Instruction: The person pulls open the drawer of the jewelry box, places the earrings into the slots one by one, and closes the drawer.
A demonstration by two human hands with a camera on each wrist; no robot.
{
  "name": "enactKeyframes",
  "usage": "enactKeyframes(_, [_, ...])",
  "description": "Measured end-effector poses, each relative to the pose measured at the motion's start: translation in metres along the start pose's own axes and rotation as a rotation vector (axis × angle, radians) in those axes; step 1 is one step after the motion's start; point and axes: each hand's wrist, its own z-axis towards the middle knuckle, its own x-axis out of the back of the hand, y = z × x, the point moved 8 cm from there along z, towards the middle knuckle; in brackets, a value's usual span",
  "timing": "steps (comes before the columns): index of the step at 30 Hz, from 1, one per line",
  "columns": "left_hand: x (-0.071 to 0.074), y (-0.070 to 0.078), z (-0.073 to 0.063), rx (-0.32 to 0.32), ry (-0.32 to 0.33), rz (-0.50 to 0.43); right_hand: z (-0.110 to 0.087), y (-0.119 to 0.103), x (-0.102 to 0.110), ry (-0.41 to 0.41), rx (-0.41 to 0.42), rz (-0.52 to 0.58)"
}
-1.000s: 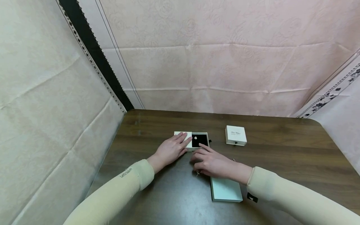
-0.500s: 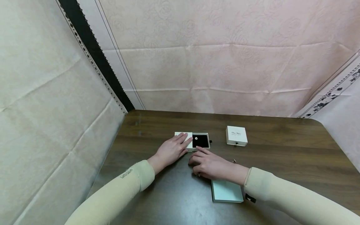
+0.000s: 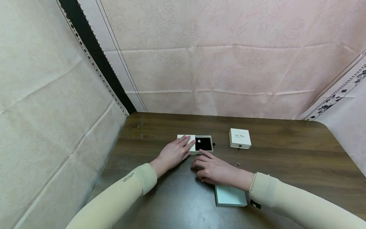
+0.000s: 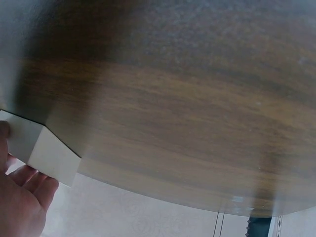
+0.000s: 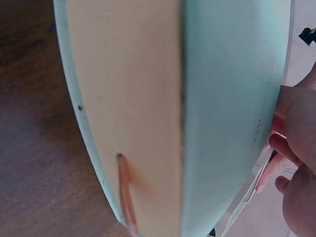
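My left hand (image 3: 174, 153) holds a white sliding jewellery box (image 3: 181, 135), fingers across its top and thumb at its near side. The box's drawer (image 3: 212, 143) stands pulled out to the right. On its black pad (image 3: 204, 144) sits one small shiny stud. My right hand (image 3: 213, 168) is just in front of the drawer, fingers bent down toward the table. A small shiny piece (image 3: 202, 180) shows by its thumb; I cannot tell whether the fingers pinch it. In the right wrist view the curled fingers (image 5: 296, 148) show at the right edge.
A mint-green box (image 3: 231, 196) lies under my right forearm; close up, a tan inside (image 5: 123, 89) and ribbon loop (image 5: 125, 190) show. A second white box (image 3: 239, 137) stands shut at the back right. Another tiny shiny piece (image 3: 237, 164) lies beyond my right wrist.
My right hand has shifted slightly left and toward me, off the drawer's near edge, and its thumb has come over the small shiny piece. My left hand stays on the box.
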Motion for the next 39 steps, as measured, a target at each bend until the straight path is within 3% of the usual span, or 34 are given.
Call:
enactKeyframes(13, [-0.0020,-0.0016,-0.0003,0.025,-0.053,-0.009,0.0020,-0.0058,0.0000,0.001,0.007,-0.002])
enactKeyframes(22, [-0.0011,-0.0009,0.0001,0.014,-0.027,-0.004,0.0021,-0.0025,0.0006,0.035,-0.018,0.050])
enactKeyframes(39, [0.0023,0.0004,-0.0005,-0.006,0.038,0.000,0.0033,-0.0019,-0.0015,-0.003,-0.039,0.039])
